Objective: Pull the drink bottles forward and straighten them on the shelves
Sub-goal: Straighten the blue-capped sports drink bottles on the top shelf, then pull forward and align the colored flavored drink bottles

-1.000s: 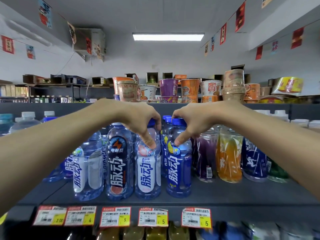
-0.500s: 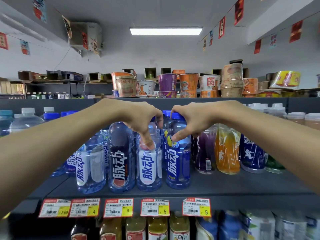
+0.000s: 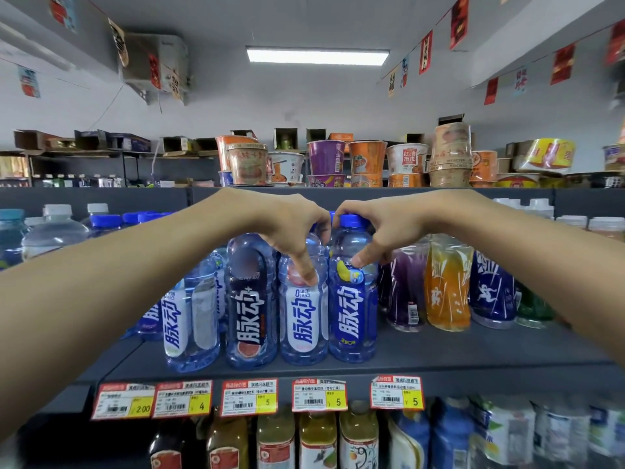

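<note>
Several blue drink bottles stand upright near the front edge of a dark shelf [image 3: 439, 357]. My left hand [image 3: 291, 231] grips the neck and shoulder of the white-labelled bottle [image 3: 302, 316], thumb pressed on its label. My right hand [image 3: 389, 228] grips the top of the blue-labelled bottle [image 3: 353, 313] beside it, with its blue cap showing between my fingers. A dark-labelled bottle [image 3: 252, 309] and a clear white-labelled bottle [image 3: 189, 319] stand to the left. Purple [image 3: 406, 289], orange [image 3: 446, 286] and dark blue [image 3: 492, 289] bottles stand further back at right.
Price tags [image 3: 318, 394] line the shelf's front edge. More bottles [image 3: 318, 438] fill the shelf below. Instant noodle cups [image 3: 365, 160] crowd the top shelf. Capped bottles [image 3: 54, 228] stand at the left, behind my forearm.
The view has tilted and the bottles sit lower in frame. Both hands keep their grip on the two middle bottles, which appear turned a little to face front.
</note>
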Motion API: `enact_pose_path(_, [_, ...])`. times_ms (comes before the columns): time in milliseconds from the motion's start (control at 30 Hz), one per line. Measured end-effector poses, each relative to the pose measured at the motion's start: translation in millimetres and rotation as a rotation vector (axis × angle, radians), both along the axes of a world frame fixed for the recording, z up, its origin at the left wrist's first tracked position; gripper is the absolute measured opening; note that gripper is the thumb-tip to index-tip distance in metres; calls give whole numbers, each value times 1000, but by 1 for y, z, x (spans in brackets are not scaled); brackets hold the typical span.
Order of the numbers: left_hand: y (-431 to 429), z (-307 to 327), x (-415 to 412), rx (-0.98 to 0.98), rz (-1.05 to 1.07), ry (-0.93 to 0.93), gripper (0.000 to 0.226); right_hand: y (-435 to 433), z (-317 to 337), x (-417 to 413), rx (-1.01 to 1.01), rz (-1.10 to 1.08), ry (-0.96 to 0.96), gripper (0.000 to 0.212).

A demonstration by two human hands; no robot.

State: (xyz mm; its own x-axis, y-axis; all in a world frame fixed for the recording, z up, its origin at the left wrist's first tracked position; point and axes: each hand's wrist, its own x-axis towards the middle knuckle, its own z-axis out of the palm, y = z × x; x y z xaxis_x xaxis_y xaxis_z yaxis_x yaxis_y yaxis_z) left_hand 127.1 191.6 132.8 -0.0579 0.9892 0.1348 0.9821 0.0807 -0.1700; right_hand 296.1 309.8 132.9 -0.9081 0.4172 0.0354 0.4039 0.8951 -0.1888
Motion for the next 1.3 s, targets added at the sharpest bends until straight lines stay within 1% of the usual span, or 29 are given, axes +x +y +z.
enact_pose_path(167, [1, -1, -1, 13, -28, 7, 67, -2, 0, 0, -71, -16, 5, 64])
enact_pose_path(333, [2, -1, -3, 2, -38, 16, 72, -6, -7, 3, -45, -27, 75, 69])
enact_pose_path(400, [3, 2, -1, -21, -20, 27, 85, -5, -10, 4, -51, -47, 93, 82])
enact_pose_path(467, [3, 7, 2, -26, -17, 17, 104, -4, -14, 7, -23, -69, 112, 103])
enact_pose_path(533, [5, 12, 6, 49, -60, -38, 110, -1, -16, 14, -4, -73, 147, 119])
enact_pose_path(567, [7, 14, 11, 105, -89, -77, 108, 1, -15, 19, -21, -68, 170, 121])
enact_pose_path(633, [14, 16, 23, 187, -129, -117, 102, 12, -11, 34, -41, -52, 191, 118])
enact_pose_path(667, [19, 16, 31, 199, -132, -106, 100, 19, -9, 42, -26, -51, 193, 114])
enact_pose_path(767, [38, 15, 56, 178, -96, -48, 94, 45, -9, 65, 66, -48, 189, 103])
enact_pose_path(867, [58, 15, 78, 159, -41, -15, 83, 70, -15, 77, 156, 21, 182, 93])
enact_pose_path(933, [72, 11, 90, 175, -1, 1, 80, 86, -17, 82, 204, 84, 223, 86])
enact_pose_path(1000, [85, 7, 100, 223, 31, 8, 83, 98, -16, 87, 241, 142, 316, 74])
enact_pose_path(1067, [99, 2, 109, 292, 51, 1, 83, 107, -14, 94, 376, 177, 452, 57])
enact_pose_path(1133, [113, -2, 115, 360, 68, -4, 84, 118, -13, 103, 612, 131, 543, 47])
enact_pose_path(1167, [119, -5, 118, 366, 77, 0, 87, 123, -13, 108, 720, 83, 533, 48])
enact_pose_path(1233, [131, -9, 123, 332, 105, -5, 96, 134, -14, 114, 863, -17, 409, 58])
enact_pose_path(1300, [139, -13, 127, 321, 126, -50, 102, 142, -18, 116, 904, -68, 275, 70])
